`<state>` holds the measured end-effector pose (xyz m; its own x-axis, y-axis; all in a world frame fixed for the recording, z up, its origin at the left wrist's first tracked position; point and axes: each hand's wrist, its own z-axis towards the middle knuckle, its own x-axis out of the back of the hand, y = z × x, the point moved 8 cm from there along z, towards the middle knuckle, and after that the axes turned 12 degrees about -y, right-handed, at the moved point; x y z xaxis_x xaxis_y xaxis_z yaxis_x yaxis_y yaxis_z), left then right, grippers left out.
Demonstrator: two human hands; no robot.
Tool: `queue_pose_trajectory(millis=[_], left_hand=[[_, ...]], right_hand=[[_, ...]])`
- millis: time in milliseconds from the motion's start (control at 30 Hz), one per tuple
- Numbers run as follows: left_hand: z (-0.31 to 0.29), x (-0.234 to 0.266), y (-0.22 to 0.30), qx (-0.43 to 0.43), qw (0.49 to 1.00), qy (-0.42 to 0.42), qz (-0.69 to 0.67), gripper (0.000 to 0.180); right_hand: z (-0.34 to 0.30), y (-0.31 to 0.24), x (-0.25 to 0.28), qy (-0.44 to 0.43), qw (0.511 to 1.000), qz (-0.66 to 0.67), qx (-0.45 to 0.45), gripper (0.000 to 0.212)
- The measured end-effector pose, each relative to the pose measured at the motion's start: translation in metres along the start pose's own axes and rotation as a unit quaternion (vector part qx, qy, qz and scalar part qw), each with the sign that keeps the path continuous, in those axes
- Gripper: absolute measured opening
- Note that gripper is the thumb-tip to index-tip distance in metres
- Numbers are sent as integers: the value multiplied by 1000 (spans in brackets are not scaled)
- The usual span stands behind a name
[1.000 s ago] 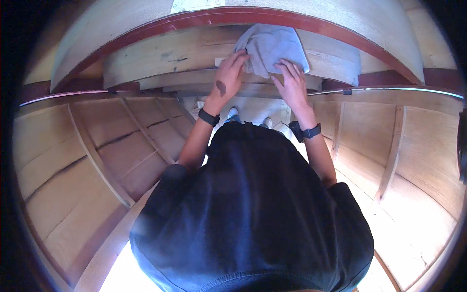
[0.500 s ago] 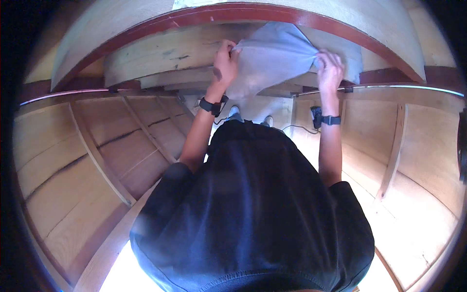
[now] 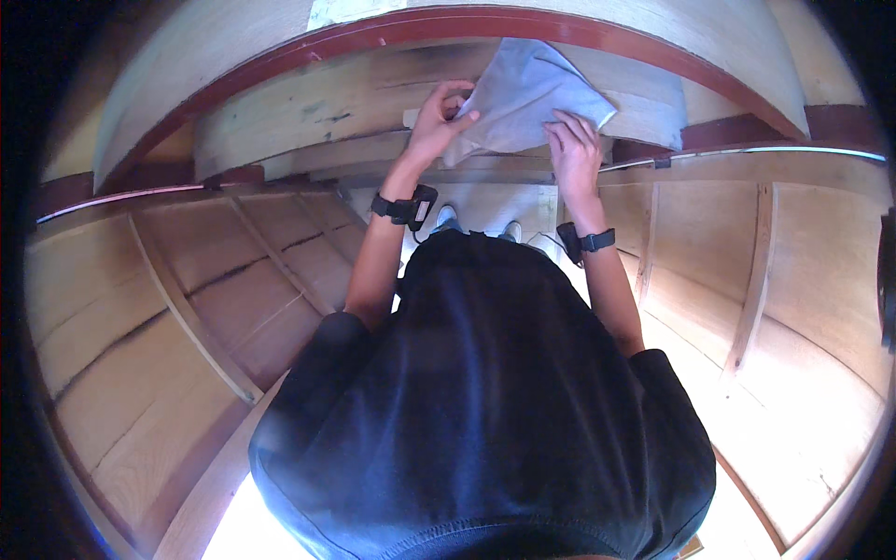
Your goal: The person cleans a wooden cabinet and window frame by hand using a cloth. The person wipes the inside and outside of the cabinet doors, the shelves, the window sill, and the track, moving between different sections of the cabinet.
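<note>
The cloth (image 3: 530, 93) points a corner right, long axis roughly crosswise; left hand (image 3: 437, 123) and right hand (image 3: 576, 161) touch it, grip unclear.

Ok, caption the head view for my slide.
Left hand and right hand at a pale cloth over a wooden board.

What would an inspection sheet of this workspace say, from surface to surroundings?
Surface: pale wooden boards with dark marks.
Things in use: grey-blue cloth, creased, over the boards.
Clutter: unidentified pale patch left of the left hand.
Hands: left hand at the cloth's left edge, right hand at its near right part; grip unclear.
Cables: short dark cable below the black device at the left wrist.
Surroundings: red-brown beam, wooden panels on both sides.
</note>
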<state>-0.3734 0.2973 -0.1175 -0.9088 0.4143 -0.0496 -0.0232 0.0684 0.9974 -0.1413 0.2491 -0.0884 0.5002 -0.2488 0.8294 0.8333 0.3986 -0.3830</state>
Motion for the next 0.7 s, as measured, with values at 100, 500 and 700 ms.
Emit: queue_pose_trajectory(millis=[100,500,700], left_hand=[[-14,-2,11,-25,998,-41,28,46],[-79,14,113,-148,975,145,85,25],[13,27,70,-192,924,223,245,33]], right_hand=[[-2,3,4,-13,1000,19,-5,10],[33,-19,113,7,973,227,-46,11],[97,17,60,36,999,2,5,32]])
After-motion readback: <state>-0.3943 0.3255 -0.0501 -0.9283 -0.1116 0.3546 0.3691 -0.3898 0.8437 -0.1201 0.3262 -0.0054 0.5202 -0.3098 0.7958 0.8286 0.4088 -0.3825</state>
